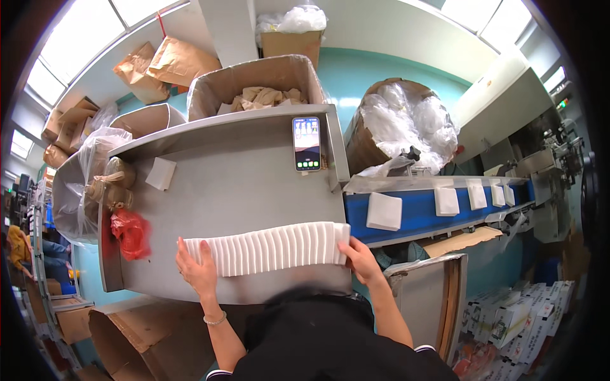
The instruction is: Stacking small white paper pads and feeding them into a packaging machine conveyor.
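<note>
A long row of white square packs (pixel 279 249), soft-looking and standing on edge against one another, lies along the near side of the metal table (pixel 235 181). My left hand (pixel 198 268) grips the row's left end, thumb on the near side. At the other end, my right hand (pixel 360 259) holds the last packs between thumb and fingers, close to the table's right edge. What is inside the packs cannot be made out. A single white pack (pixel 161 173) lies apart at the table's far left.
A blue conveyor belt (pixel 416 219) carries several white packs from the right. A lit phone (pixel 307 145) lies at the table's far right. A red plastic bag (pixel 130 233) sits at its left edge. Cardboard boxes, one holding clear plastic (pixel 406 124), stand around.
</note>
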